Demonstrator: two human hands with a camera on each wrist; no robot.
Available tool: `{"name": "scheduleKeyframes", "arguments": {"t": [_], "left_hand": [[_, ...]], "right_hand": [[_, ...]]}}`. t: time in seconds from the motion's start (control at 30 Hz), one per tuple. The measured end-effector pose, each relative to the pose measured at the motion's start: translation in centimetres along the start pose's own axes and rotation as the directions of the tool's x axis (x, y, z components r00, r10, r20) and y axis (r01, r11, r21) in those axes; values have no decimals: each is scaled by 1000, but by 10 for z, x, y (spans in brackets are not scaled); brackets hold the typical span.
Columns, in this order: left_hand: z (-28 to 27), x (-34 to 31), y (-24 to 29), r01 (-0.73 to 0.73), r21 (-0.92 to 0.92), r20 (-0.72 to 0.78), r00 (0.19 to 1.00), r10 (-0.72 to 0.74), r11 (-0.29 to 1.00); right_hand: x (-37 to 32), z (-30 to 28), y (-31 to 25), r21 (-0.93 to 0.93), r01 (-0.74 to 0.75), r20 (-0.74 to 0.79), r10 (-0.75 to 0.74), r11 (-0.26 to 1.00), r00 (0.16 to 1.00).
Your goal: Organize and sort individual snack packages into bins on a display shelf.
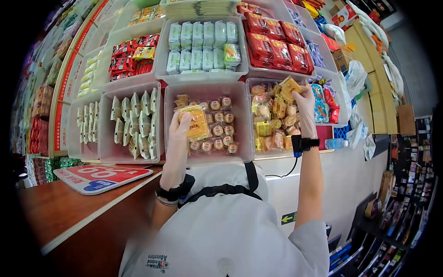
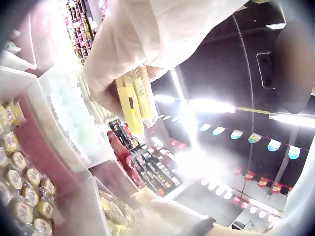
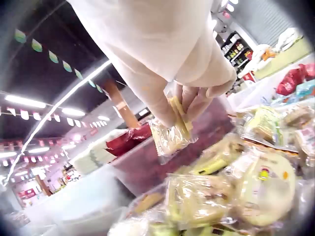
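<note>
Both hands wear thin translucent gloves. My left hand [image 1: 178, 134] grips a small stack of yellow wrapped biscuit packets [image 1: 198, 123] above a bin of small round wrapped cakes [image 1: 218, 130]. In the left wrist view the packets [image 2: 135, 101] show edge-on, side by side, under the left hand [image 2: 138, 39]. My right hand [image 1: 305, 105] pinches a clear-wrapped biscuit packet [image 1: 290, 87] over the bin of mixed wrapped biscuits to the right. The right wrist view shows that packet [image 3: 173, 129] hanging from thumb and fingertips, above loose wrapped biscuits [image 3: 199, 196].
Behind stand bins of pale green packets [image 1: 197, 36], large red packets [image 1: 270, 46] and small red packets [image 1: 123, 55]. White triangular packets [image 1: 134, 115] fill a bin at left. A red price sign [image 1: 102, 177] lies on the wooden counter [image 1: 50, 207]. A water bottle [image 1: 336, 143] lies at right.
</note>
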State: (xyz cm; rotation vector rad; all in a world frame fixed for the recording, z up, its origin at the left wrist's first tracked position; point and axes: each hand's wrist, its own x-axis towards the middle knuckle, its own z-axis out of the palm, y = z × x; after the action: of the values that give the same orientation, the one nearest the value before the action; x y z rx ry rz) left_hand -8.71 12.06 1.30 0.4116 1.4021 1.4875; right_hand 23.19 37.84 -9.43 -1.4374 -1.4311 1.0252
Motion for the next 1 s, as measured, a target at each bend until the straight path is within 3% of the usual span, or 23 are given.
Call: {"name": "scheduleKeyframes", "arguments": {"t": [0.03, 0.07, 0.13, 0.23, 0.27, 0.33, 0.4, 0.43, 0.47, 0.5, 0.57, 0.63, 0.7, 0.8, 0.87, 0.9, 0.93, 1.0], "left_hand": [[-1, 2, -2, 13, 2, 0, 1000, -13, 1000], [-3, 3, -3, 26, 8, 0, 1000, -26, 1000], [-2, 3, -2, 13, 9, 13, 1000, -13, 1000], [-1, -1, 2, -26, 90, 16, 1000, 25, 996], [1, -4, 9, -1, 163, -10, 1000, 3, 987], [-3, 1, 2, -67, 193, -6, 998, 70, 979], [-12, 11, -14, -129, 220, 7, 991, 131, 967], [-16, 19, -24, -167, 79, 67, 984, 162, 983], [-17, 24, -30, -194, -67, 123, 972, 201, 979], [-10, 21, -23, -135, -232, 163, 971, 175, 963], [-12, 21, -20, -160, -259, 194, 958, 213, 953], [-14, 23, -22, -184, -287, 221, 942, 252, 940], [-16, 26, -27, -237, -208, 74, 964, 257, 949], [-12, 20, -20, -152, -77, 20, 988, 154, 985], [-7, 15, -14, -127, -123, 27, 991, 132, 984], [-4, 11, -10, -108, -113, 29, 993, 112, 988], [-2, 8, -7, -91, -102, 29, 995, 94, 991], [0, 6, -4, -79, -91, 27, 996, 82, 993]], "right_hand": [[-14, 10, -23, 91, 120, -20, -119, 989, 993], [-32, 19, -57, 99, 121, -16, -120, 988, 993], [-67, 39, -118, 181, 38, 164, -69, 983, 984], [-87, 72, -132, 198, 243, 422, -306, 950, 853], [-99, 80, -138, 107, 130, 520, -167, 986, 838], [-125, 100, -161, 147, 48, 659, -134, 988, 740], [-148, 127, -155, 258, 8, 684, -189, 966, 704], [-160, 142, -153, 324, 22, 639, -235, 946, 732], [-167, 145, -158, 210, -101, 691, -74, 973, 719], [-172, 150, -159, 199, -124, 701, -53, 972, 711], [-177, 153, -160, 187, -145, 713, -33, 972, 700], [-178, 153, -161, 68, -7, 776, -49, 998, 629], [-182, 153, -164, 45, 61, 786, -73, 997, 613], [-181, 142, -174, -87, 166, 806, -28, 982, 591], [-175, 131, -185, -150, 252, 836, -14, 956, 549], [-172, 128, -171, -22, 191, 803, -96, 981, 588], [-168, 123, -174, -45, 59, 770, -3, 997, 638], [-145, 116, -145, 4, 100, 650, -79, 995, 756]]}}
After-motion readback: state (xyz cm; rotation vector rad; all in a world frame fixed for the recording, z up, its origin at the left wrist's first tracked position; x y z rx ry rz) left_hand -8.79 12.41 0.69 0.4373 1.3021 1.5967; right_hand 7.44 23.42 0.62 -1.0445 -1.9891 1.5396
